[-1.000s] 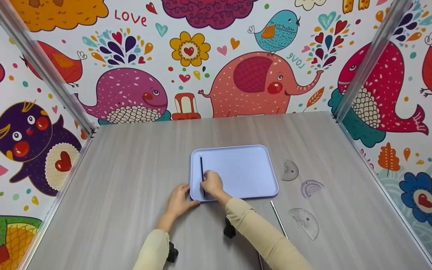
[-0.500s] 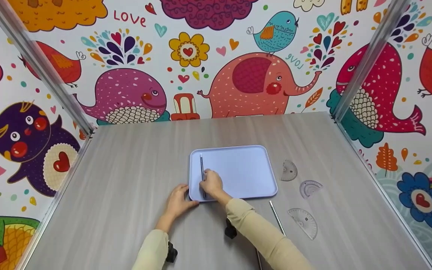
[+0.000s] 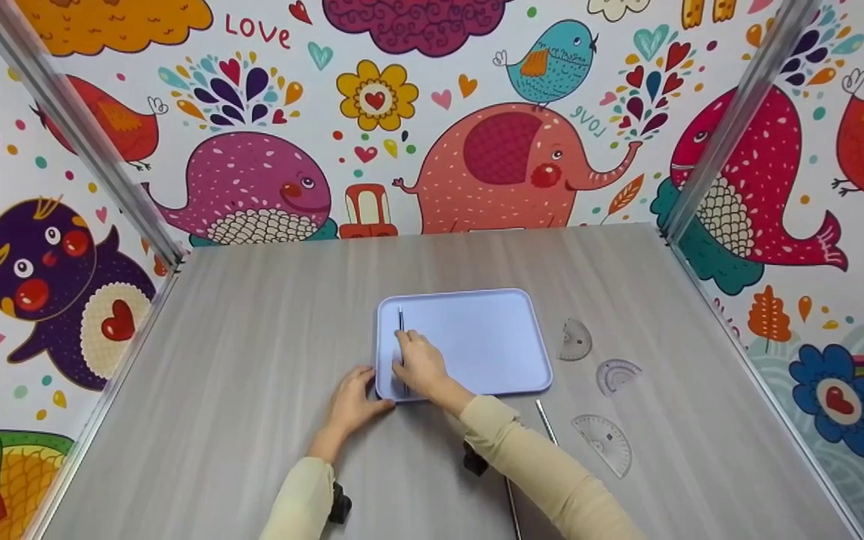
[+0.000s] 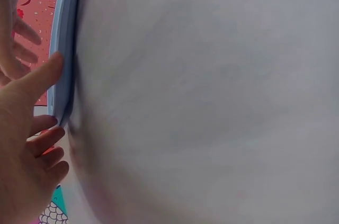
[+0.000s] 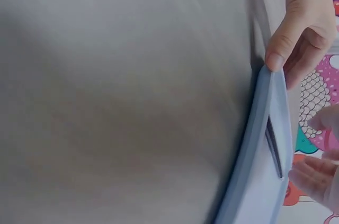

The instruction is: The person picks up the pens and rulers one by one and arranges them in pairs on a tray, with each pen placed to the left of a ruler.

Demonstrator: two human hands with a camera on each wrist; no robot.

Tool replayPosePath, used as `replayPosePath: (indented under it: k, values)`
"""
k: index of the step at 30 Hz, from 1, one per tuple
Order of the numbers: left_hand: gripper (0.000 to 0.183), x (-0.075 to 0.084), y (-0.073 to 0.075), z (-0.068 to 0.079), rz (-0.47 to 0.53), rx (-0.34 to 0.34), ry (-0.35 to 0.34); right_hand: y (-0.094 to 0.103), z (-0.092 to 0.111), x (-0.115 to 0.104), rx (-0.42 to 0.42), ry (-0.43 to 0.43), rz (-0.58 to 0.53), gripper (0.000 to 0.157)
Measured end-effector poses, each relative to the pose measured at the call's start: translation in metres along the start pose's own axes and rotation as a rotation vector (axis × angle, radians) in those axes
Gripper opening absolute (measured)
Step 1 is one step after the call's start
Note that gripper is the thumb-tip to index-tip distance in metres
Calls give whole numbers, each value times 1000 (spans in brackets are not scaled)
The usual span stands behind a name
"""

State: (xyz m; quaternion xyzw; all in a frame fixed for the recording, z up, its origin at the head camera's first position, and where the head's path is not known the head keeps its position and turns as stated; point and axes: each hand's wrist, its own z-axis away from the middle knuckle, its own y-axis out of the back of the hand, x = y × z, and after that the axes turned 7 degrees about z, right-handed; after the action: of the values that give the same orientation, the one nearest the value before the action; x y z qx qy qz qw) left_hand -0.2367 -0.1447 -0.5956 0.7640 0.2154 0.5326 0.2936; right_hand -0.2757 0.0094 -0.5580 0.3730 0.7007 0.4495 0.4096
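Note:
A pale blue rectangular tray [image 3: 484,341] lies on the table. My left hand [image 3: 352,401] holds its near left corner. In the right wrist view the left thumb [image 5: 276,61] presses the tray's rim, with the other fingers on the far side. A slim dark pencil [image 3: 400,319] lies lengthwise inside the tray along its left side; its lower part is mostly hidden by my right hand [image 3: 422,366]. That hand hovers over the pencil, its fingers loosened. From the right wrist, the pencil [image 5: 274,147] appears apart from the right fingers [image 5: 310,179].
To the tray's right lie a small protractor [image 3: 574,340], a purplish protractor [image 3: 617,376] and a larger clear protractor [image 3: 604,444]. A silvery pencil [image 3: 544,420] lies partly under the right sleeve, with another thin stick [image 3: 513,510] nearer. Patterned walls enclose the table.
My right hand has let go of the pencil; its fingers have straightened and shifted slightly forward over it. The left hand stays at the tray's corner.

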Motion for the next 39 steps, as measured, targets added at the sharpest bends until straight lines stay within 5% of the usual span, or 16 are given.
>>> replayPosePath:
  k: [8,15,29,39]
  values:
    - [60,-3,-1,0,-19,4,-21,10,10,-1,-33,204,222,61]
    - [62,-3,-1,-2,0,9,-49,17,20,6,106,345,366,73]
    - [60,2,0,-1,27,-10,20,32,48,12,149,461,347,84]
    - [60,0,0,-1,14,-1,-21,38,66,28,177,479,339,88]
